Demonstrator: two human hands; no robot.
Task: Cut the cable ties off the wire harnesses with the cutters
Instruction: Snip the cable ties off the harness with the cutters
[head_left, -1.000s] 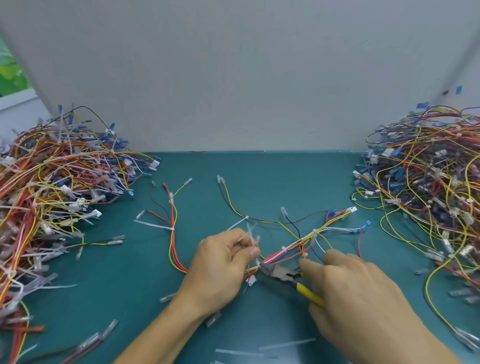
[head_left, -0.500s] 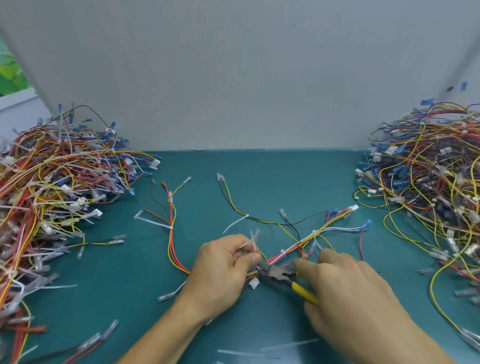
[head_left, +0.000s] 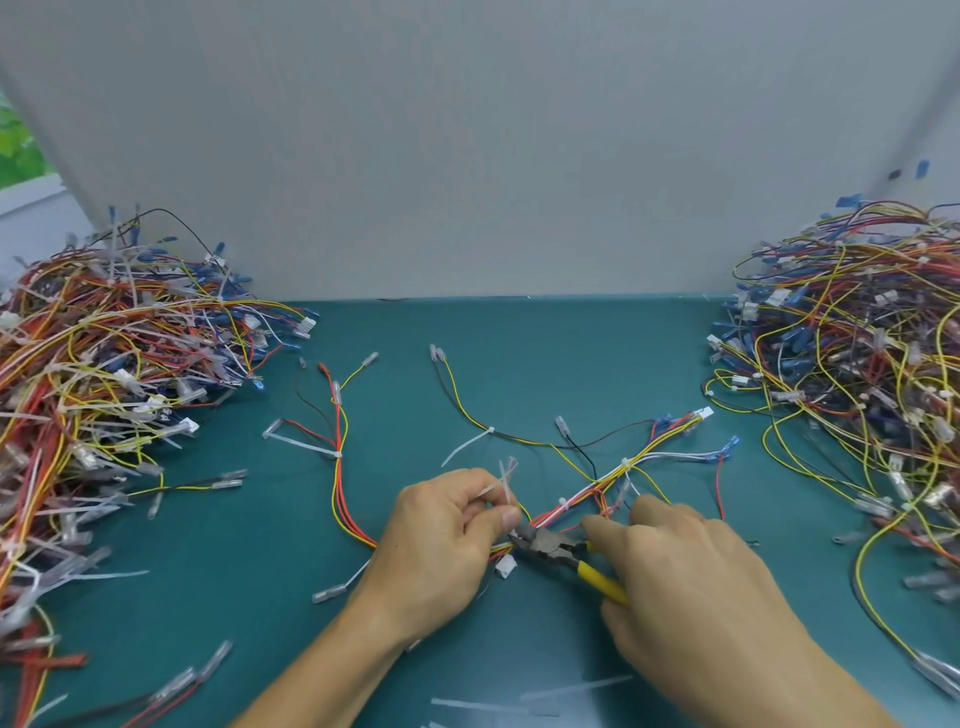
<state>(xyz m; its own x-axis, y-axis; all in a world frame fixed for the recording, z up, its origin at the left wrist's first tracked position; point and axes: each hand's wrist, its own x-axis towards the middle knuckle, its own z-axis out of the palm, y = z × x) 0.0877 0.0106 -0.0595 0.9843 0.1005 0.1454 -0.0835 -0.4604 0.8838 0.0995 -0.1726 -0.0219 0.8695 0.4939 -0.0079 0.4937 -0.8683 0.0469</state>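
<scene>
A wire harness (head_left: 613, 475) of red, yellow, white and black wires lies spread across the middle of the green table (head_left: 545, 353). My left hand (head_left: 441, 540) pinches it near its middle, with white cable tie tails (head_left: 506, 475) sticking up past the fingers. My right hand (head_left: 691, 587) grips the yellow-handled cutters (head_left: 550, 551). Their dark jaws point left and sit against the wires right by my left thumb. More white cable ties (head_left: 626, 462) ring the harness further right.
A big heap of harnesses (head_left: 104, 395) fills the left side and another heap (head_left: 857, 364) the right side. A grey wall stands at the back. Cut tie pieces (head_left: 483, 706) and loose terminals (head_left: 330, 592) lie near the front edge.
The cutter jaws have slid left along the harness to my left thumb. My left hand holds the same spot, and the view has shifted slightly.
</scene>
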